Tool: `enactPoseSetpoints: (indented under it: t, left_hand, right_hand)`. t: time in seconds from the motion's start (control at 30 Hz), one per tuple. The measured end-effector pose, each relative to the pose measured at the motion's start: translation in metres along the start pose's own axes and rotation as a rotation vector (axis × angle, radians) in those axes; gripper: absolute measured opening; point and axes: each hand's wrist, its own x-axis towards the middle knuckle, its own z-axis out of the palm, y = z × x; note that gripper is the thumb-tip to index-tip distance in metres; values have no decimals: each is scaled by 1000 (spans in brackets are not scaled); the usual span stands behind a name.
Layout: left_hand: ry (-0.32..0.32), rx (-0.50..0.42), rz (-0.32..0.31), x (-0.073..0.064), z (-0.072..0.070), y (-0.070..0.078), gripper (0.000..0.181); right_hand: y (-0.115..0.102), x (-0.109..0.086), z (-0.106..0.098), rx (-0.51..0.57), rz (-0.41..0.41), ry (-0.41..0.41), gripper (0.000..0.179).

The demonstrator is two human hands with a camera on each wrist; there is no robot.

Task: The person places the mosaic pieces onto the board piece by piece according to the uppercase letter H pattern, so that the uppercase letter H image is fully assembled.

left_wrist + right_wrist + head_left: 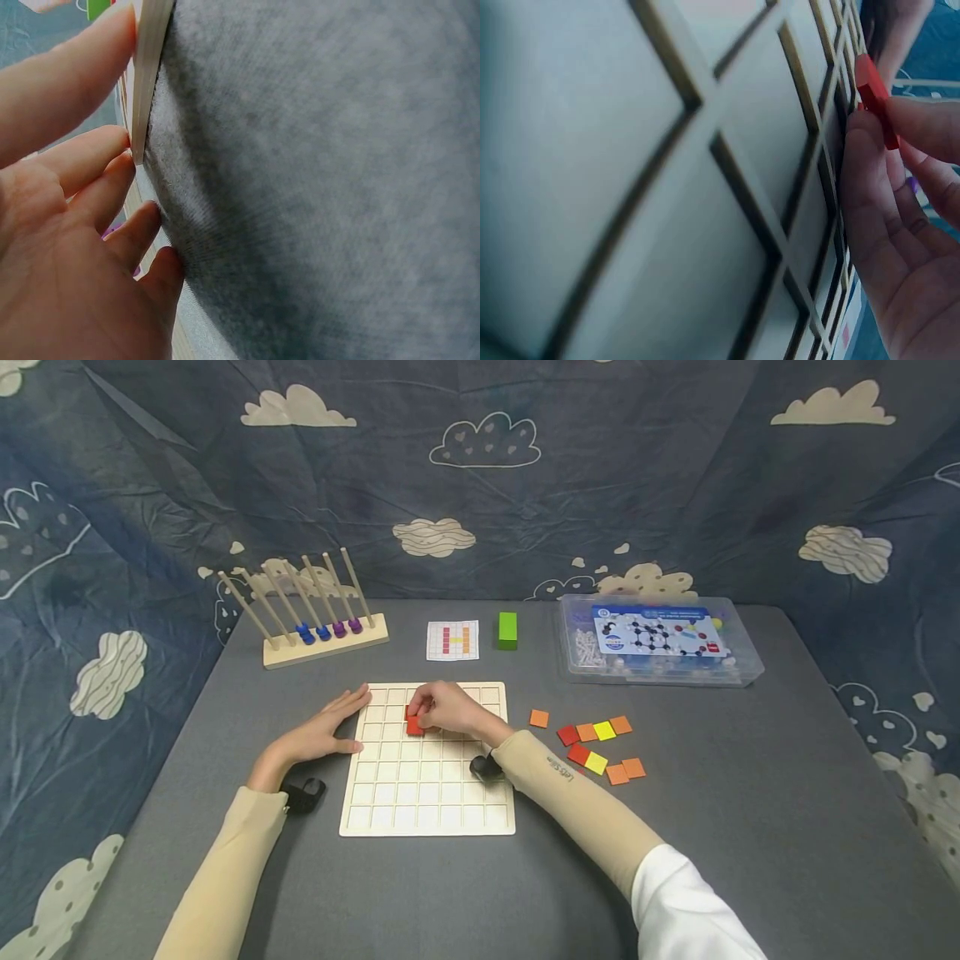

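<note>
A pale wooden grid board (427, 777) lies on the grey table. Over its upper part, my right hand (447, 706) pinches a red square tile (415, 726) between thumb and fingers. In the right wrist view the red tile (876, 101) is tilted, close over the grid. Part of another red tile (408, 711) shows just behind it, mostly hidden by the fingers. My left hand (318, 732) rests at the board's left edge, fingers extended. The left wrist view shows the thumb and fingertips right at the board's side (150, 67).
Right of the board lie several orange, red and yellow tiles (587, 732). Behind the board are a pattern card (453, 641), a green block (507, 631) and a wooden peg rack (326, 642) with blue and purple beads. A clear plastic box (660, 672) stands at the back right.
</note>
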Motion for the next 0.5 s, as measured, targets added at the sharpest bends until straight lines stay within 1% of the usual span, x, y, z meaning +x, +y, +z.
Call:
enactPoseSetpoints:
  t: [0.17,0.37,0.43,0.5]
  left_hand:
    - [1,-12,0,0,0,1,85]
    - [-3,-20,-2,-1,0,0,85]
    - [0,-19,0,-1,0,1,84]
    - [1,-20,1,-1,0,1,84]
  right_hand:
    - [-3,2,5,-95,-11,7,13]
    - [-5,2,7,-247,-38,13,14]
    - [-5,1,7,-278,-54,14,13]
    - [-5,1,7,-285,-66,17,14]
